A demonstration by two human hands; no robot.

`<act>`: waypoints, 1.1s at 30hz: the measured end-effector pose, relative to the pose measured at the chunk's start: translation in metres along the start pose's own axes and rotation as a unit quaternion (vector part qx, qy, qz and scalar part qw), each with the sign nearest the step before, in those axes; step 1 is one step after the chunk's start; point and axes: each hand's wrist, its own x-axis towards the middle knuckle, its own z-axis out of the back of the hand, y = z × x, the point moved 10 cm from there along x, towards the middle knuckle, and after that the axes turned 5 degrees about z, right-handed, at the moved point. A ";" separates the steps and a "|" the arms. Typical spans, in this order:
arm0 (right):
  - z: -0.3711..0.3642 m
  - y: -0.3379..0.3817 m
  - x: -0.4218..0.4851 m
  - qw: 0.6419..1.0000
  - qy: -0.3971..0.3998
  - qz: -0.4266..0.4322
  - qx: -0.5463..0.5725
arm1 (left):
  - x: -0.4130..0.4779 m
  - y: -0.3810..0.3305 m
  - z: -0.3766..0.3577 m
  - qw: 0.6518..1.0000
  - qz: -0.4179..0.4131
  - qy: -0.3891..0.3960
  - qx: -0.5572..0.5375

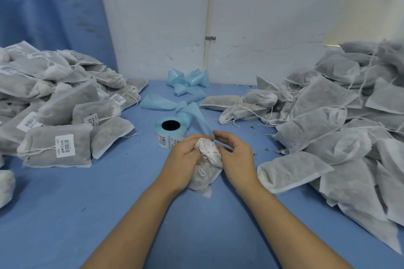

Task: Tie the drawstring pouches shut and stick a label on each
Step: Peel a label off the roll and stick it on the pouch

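A blue-covered table (87, 214) is filling the lower view. It is backing onto a scuffed white wall (273, 17), with a blue curtain (50, 6) hanging at the far left and a pale pipe (209, 6) running down the corner. On the table's right side a large heap of grey-white pouches (328, 120) is lying loose, white strings trailing out of it. On the left side a somewhat smaller heap of stickered pouches (56, 146) is lying, the nearest ones each carrying a white barcode label. Both forearms are reaching in from the bottom edge to the table's centre. Crumpled light-blue backing strips (188, 85) are lying at the far centre by the wall, with one strip trailing toward the hands. The left hand (185, 159) is gripping a pouch (207, 168), fingers curled round its gathered neck. The pouch's bottom corner is resting on the table on the near side of the label roll (171, 132). The right hand (237, 155) is lying against the pouch's right side with fingers loosely bent and the thumb touching the fabric; whether it is pinching a string cannot be told. The label roll is lying just beyond the left hand, dark core facing up, printed barcodes showing on its outer turn. A loop of drawstring (202, 171) is showing on the pouch below the neck. Small crumbs (266, 149) are lying scattered between the right hand and the right heap.
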 end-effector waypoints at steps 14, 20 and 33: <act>0.021 -0.006 0.001 0.995 -0.100 -0.004 0.007 | -0.001 -0.001 0.003 1.000 0.002 -0.016 0.007; 0.042 -0.012 -0.003 0.978 -0.196 -0.029 0.072 | 0.003 0.004 0.022 0.995 0.018 -0.080 -0.055; 0.001 0.024 -0.007 0.982 -0.024 0.075 0.172 | 0.004 0.005 0.034 0.983 0.021 -0.094 -0.156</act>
